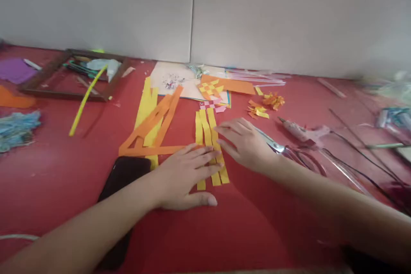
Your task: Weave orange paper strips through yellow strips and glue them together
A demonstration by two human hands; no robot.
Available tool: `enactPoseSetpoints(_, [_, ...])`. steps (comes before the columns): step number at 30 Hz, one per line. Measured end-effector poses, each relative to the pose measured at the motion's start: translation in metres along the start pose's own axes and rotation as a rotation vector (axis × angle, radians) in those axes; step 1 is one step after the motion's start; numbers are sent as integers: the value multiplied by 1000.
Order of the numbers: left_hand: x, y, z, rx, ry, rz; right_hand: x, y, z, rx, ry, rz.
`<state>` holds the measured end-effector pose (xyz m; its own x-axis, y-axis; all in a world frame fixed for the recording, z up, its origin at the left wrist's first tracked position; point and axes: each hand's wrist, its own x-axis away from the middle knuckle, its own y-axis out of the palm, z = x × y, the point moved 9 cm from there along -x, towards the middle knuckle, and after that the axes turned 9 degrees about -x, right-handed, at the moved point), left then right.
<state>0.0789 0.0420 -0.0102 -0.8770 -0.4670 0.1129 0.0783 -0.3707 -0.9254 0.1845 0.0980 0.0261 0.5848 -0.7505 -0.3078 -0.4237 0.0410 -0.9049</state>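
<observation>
Three yellow paper strips (207,130) lie side by side on the red table (48,180), running away from me. My left hand (184,175) rests flat on their near part, fingers stretched out and pressing them down. My right hand (245,143) lies open just to the right, its fingertips touching the rightmost strip. An orange strip (150,150) runs crosswise toward my left hand, part of a loose triangle of orange strips over wider yellow strips (146,105).
A dark phone (123,175) lies under my left forearm. Scissors (276,145) and a glue gun (303,132) with cord sit to the right. Woven orange-yellow paper (212,89), paper scraps (268,105), a wooden frame (69,75) and blue yarn (17,128) lie farther off.
</observation>
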Motion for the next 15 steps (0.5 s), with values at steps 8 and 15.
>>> enactPoseSetpoints(8, [2, -13, 6, -4, 40, 98, 28, 1, -6, -157, 82, -11])
enactPoseSetpoints(15, [11, -49, -12, -22, -131, 473, 34, 5, -7, -186, 91, -51])
